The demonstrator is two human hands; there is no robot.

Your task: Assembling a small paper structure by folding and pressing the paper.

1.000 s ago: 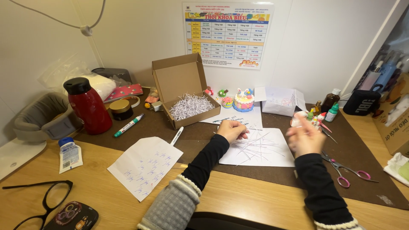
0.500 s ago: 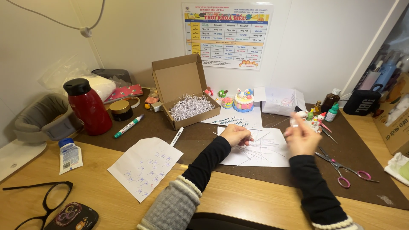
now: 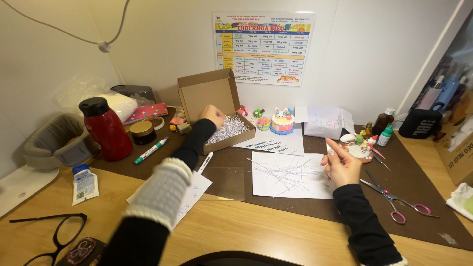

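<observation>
My left hand reaches across to the open cardboard box and hovers, fingers bent, over the shredded white paper inside it; it is blurred, so any hold is unclear. My right hand rests at the right edge of a white sheet strewn with thin paper strips. Its index finger points up and the other fingers are curled; whether it pinches a strip I cannot tell.
Pink-handled scissors lie right of my right hand on the dark mat. A red flask, green marker, tube and glasses sit left. A clay cake and small figurines stand behind the sheet.
My left hand has left the strip-covered sheet and swung up and left to the cardboard box. My right hand has stayed by the sheet's right edge.
</observation>
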